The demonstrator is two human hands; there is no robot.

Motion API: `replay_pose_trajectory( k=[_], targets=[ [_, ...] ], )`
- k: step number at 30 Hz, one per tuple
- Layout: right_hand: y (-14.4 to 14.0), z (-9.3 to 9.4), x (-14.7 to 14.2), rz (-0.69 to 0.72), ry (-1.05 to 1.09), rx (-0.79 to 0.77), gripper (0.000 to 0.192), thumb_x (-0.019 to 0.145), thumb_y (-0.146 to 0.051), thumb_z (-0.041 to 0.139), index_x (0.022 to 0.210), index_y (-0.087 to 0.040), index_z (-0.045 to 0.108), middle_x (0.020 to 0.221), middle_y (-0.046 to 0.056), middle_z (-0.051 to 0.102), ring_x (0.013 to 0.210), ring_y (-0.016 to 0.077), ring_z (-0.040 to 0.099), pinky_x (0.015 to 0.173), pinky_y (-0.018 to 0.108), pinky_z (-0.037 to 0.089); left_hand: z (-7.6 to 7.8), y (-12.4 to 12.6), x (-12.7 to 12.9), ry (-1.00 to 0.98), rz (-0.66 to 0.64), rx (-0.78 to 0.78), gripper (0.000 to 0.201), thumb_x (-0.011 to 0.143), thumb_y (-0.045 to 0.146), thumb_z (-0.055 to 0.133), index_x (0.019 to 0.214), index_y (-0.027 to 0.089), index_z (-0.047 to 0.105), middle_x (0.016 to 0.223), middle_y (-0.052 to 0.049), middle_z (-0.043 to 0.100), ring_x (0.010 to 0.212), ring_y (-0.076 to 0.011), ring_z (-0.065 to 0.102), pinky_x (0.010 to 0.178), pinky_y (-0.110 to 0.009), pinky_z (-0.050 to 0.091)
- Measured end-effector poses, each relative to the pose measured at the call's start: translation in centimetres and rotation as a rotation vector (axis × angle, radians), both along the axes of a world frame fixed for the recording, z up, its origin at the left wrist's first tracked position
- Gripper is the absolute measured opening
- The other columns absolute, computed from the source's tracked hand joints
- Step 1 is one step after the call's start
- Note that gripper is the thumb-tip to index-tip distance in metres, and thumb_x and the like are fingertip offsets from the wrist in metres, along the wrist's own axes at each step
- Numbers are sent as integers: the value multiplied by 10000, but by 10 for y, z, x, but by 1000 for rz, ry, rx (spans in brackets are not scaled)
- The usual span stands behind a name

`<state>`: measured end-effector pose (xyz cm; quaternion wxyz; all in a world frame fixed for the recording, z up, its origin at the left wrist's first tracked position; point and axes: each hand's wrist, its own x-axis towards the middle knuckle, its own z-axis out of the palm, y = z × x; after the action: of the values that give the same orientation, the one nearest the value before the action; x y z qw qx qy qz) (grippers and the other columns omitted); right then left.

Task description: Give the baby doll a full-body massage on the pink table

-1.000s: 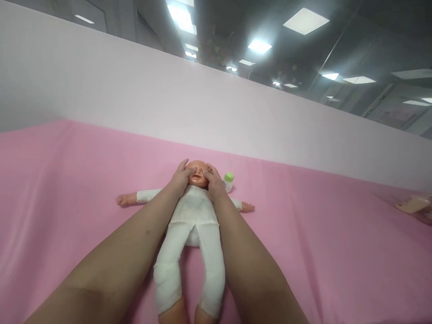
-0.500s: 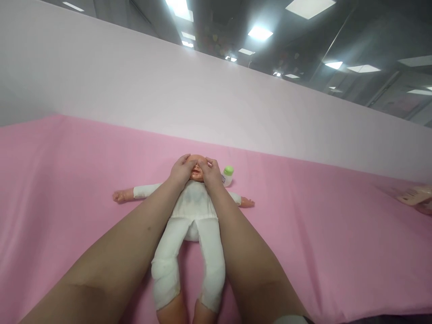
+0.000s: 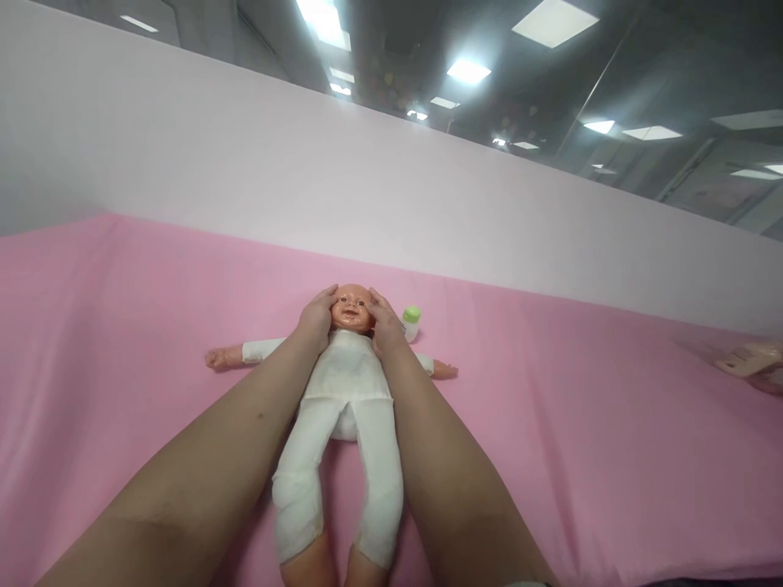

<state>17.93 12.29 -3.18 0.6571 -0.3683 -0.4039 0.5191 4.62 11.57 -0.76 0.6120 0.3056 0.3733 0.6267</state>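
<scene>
A baby doll (image 3: 348, 383) in a white cloth suit lies on its back on the pink sheet (image 3: 122, 342), arms spread, feet towards me. My left hand (image 3: 316, 318) rests against the left side of the doll's head, fingers curved along the cheek. Against the other cheek lies my right hand (image 3: 384, 322). The doll's face is uncovered between the two hands. Both forearms run along the doll's body.
A small white bottle with a green cap (image 3: 410, 322) stands just right of the doll's head, close to my right hand. A pale pink wall panel (image 3: 245, 179) rises behind the sheet. At the far right edge lies a beige packaged item (image 3: 749, 359).
Both hands have slid outward from over the doll's face to its cheeks, uncovering the eyes and mouth. The doll has stayed in place.
</scene>
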Motion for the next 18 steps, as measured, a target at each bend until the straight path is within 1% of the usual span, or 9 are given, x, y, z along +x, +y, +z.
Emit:
replay_pose_trajectory(
  k=[4,8,13,18],
  targets=[
    [1,0,-1,1,-71,31,631,694,-333,779,1296,-261,605,1357,39,617,1255,245,575,1087,407,458,-4,2,0,80,-25,68,680,718,208,709,1380,193,552,1203,-108,683,1033,-250,690,921,-380,566],
    [5,-3,0,-54,-193,22,709,678,-384,807,1328,-263,553,1283,48,621,1192,247,602,1039,410,491,-12,8,1,178,-5,141,674,690,243,739,1338,186,562,1199,-111,656,1030,-251,678,912,-385,557],
    [9,-5,1,-123,-261,40,693,666,-419,822,1287,-270,553,1240,43,625,1137,231,612,995,379,508,-20,16,4,290,68,192,630,686,311,772,1281,199,599,1227,-107,648,1041,-251,672,910,-374,548],
    [7,-1,-3,-175,-240,0,659,655,-422,834,1237,-255,574,1203,47,646,1081,229,639,959,370,528,-23,19,5,375,101,201,540,745,369,741,1249,214,628,1195,-93,684,1069,-242,671,950,-372,532]
  ],
)
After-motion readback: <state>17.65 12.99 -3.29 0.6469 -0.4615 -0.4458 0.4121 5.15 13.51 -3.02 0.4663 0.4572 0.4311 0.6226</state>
